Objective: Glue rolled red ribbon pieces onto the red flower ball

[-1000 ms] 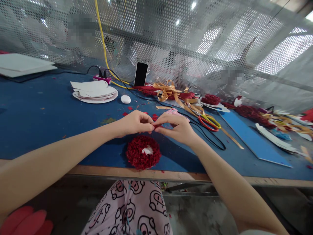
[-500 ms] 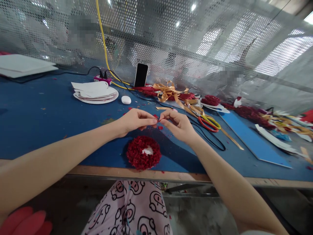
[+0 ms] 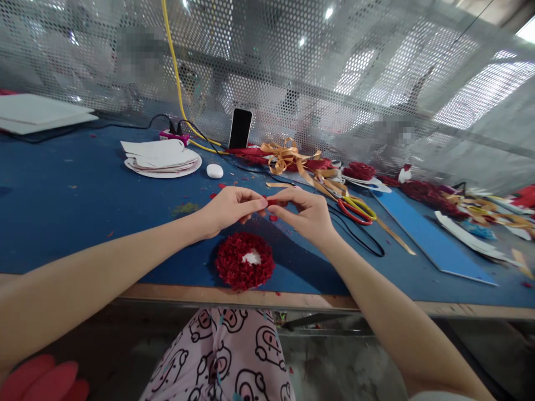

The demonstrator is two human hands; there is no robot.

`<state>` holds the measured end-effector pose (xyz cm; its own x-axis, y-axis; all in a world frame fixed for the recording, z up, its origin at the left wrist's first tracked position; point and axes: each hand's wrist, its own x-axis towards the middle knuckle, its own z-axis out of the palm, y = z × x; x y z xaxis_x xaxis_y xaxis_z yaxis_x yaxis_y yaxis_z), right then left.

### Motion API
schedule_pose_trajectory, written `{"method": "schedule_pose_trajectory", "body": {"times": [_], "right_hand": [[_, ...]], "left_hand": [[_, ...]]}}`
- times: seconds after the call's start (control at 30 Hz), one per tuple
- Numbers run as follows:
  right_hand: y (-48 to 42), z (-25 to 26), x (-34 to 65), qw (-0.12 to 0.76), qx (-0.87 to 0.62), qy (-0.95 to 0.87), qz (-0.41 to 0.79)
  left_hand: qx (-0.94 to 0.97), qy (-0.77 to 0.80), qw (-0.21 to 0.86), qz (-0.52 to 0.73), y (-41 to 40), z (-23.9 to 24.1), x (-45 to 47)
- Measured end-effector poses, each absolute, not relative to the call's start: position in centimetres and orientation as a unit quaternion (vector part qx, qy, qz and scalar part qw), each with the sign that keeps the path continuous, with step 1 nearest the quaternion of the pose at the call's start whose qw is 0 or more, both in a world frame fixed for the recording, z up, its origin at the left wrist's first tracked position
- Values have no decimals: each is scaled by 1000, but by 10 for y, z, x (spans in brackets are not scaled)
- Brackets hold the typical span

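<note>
Fingertips of my left hand (image 3: 236,209) and my right hand (image 3: 304,211) meet above the table, pinching a small red piece (image 3: 271,203) between them. It looks like ribbon or fabric, mostly covered by the fingers. Just below my hands, a round dark red ruffled flower piece (image 3: 229,262) lies near the table's front edge, with a white patch (image 3: 252,257) showing off its middle. Another small red scrap (image 3: 273,218) rests on the blue tabletop (image 3: 83,211) under my fingers.
Behind my hands stand a phone (image 3: 241,128), a white oval case (image 3: 214,171) and stacked white card pieces (image 3: 163,159). Scissors (image 3: 355,211), gold ribbon (image 3: 288,156) and a black cable (image 3: 368,249) lie to the right, before a blue board (image 3: 434,239). A perforated metal screen (image 3: 267,72) rises behind.
My right hand's fingers have straightened somewhat, and more of the red piece shows between the fingertips. The flower piece and the other things stay in place.
</note>
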<state>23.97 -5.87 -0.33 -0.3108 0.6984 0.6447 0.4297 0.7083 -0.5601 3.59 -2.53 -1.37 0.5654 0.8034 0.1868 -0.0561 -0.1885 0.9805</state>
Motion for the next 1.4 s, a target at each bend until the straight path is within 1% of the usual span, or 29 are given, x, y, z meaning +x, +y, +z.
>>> {"method": "schedule_pose_trajectory", "body": {"times": [0.2,0.33,0.47,0.57,0.77,0.83,1.07,1.23,1.4], "right_hand": [[-60,0,241,456,-323,-822,107],[-60,2,241,449,-346,-818,100],[-60,1,240,427,-386,-812,94],[-61,-1,239,404,-404,-815,100],[-61,-6,239,370,-388,-834,131],[-60,-6,238,378,-384,-832,131],[-60,-6,236,446,-374,-805,109],[-61,-3,237,444,-380,-805,103],[-62,-1,239,454,-419,-779,107]], "left_hand": [[699,290,556,345,-27,-10,34],[702,307,547,338,-26,-11,33],[686,304,559,352,-24,-14,34],[681,301,564,358,-23,-16,35],[671,306,567,367,-27,-14,37],[671,302,569,367,-28,-13,37],[654,310,576,381,-28,-13,37],[656,320,558,396,-27,-13,36],[625,334,573,411,-25,-13,36]]}}
